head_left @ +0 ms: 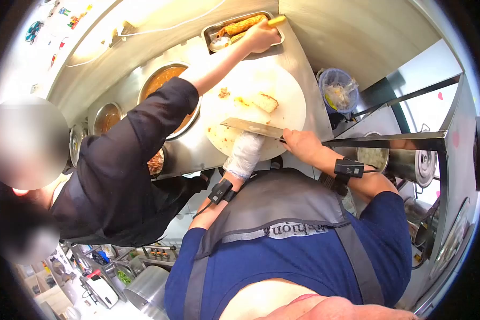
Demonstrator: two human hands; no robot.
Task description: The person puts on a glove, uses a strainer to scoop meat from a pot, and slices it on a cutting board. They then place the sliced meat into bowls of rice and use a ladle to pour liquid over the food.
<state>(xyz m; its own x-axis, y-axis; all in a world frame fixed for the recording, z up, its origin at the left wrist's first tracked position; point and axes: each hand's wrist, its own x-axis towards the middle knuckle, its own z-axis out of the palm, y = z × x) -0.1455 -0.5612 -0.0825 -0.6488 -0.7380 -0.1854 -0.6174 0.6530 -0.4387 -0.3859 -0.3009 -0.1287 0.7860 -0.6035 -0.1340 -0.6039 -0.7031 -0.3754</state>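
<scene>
My right hand [302,145] grips the handle of a cleaver [250,127], its blade pointing left across the round white cutting board [290,114]. My left hand [245,152], in a clear plastic glove, is at the board's near edge, right against or just below the blade. Its fingers are hidden, so whether it holds anything does not show. Beyond the blade a browned, pale-sided piece of food [265,102] lies on the board. Scattered reddish-brown crumbs [224,93] are around it.
At left, a co-worker in black [138,128] reaches over the counter, a hand [262,36] on a yellow handle at a metal tray [207,33] of browned food. A pot [168,79] of orange-brown liquid stands under that arm. A lined bin [337,90] is at right.
</scene>
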